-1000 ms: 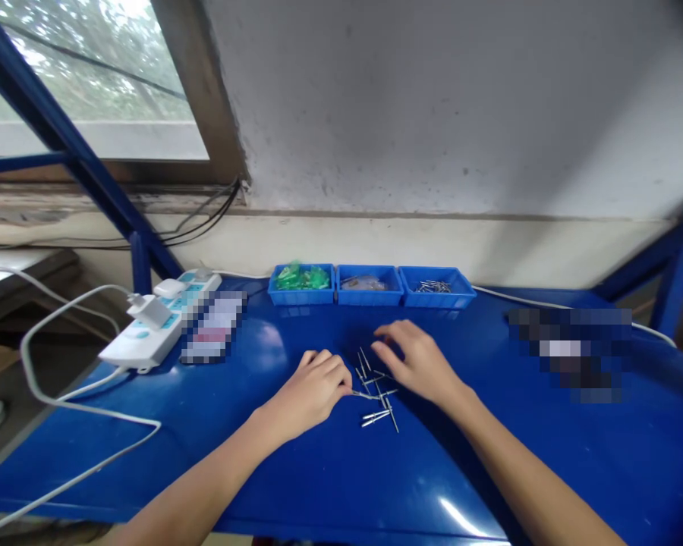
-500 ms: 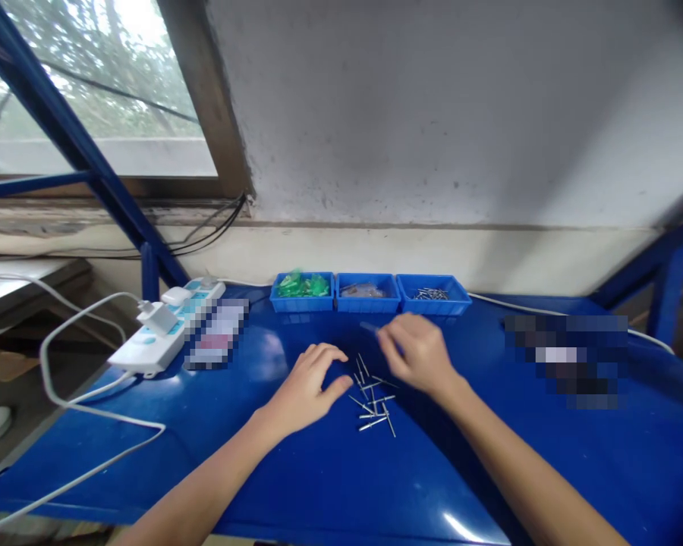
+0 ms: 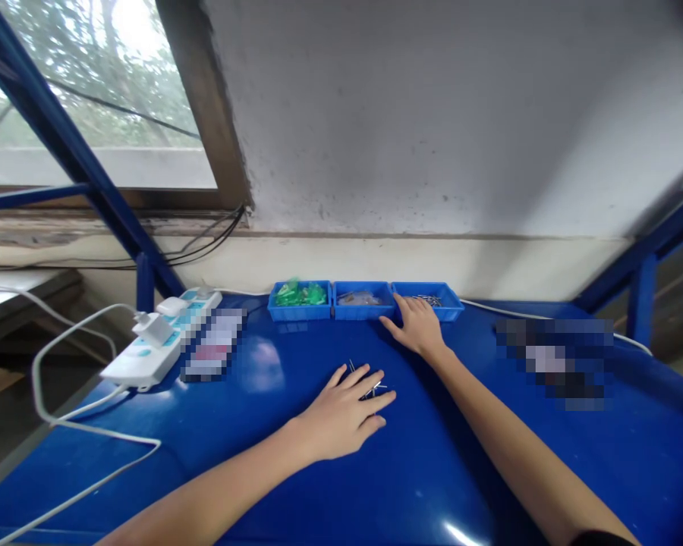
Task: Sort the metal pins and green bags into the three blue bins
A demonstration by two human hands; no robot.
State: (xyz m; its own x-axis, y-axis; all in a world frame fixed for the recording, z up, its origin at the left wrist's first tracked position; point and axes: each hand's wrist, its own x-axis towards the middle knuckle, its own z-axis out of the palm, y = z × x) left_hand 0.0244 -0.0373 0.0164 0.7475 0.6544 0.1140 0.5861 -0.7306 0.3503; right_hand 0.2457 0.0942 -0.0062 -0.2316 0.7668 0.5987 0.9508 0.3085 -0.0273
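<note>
My left hand (image 3: 347, 413) lies with fingers spread over a small pile of metal pop rivets (image 3: 379, 387) on the blue table. The palm and fingers hide most of the pile; a few thin shanks show between and beyond the fingertips. At the right-hand blue bin (image 3: 452, 305), my right hand (image 3: 418, 324) is stretched out, its fingers over the front rim and its thumb apart to the left. Similar rivets (image 3: 431, 300) lie in that bin, partly covered by the fingertips. Nothing shows in the right hand.
Beside it stand a middle blue bin (image 3: 363, 312) with clear plastic bags and a left blue bin (image 3: 300, 312) with green packets. A white power strip (image 3: 142, 364) with plugs and cables sits at the left, near a blurred-out flat item (image 3: 216, 345). Another blurred-out dark item (image 3: 552, 360) lies right.
My left hand has moved right and spread over the pop rivets. My right hand has opened and gone forward to the right-hand bin; the blurred pale thing at its fingertips no longer shows.
</note>
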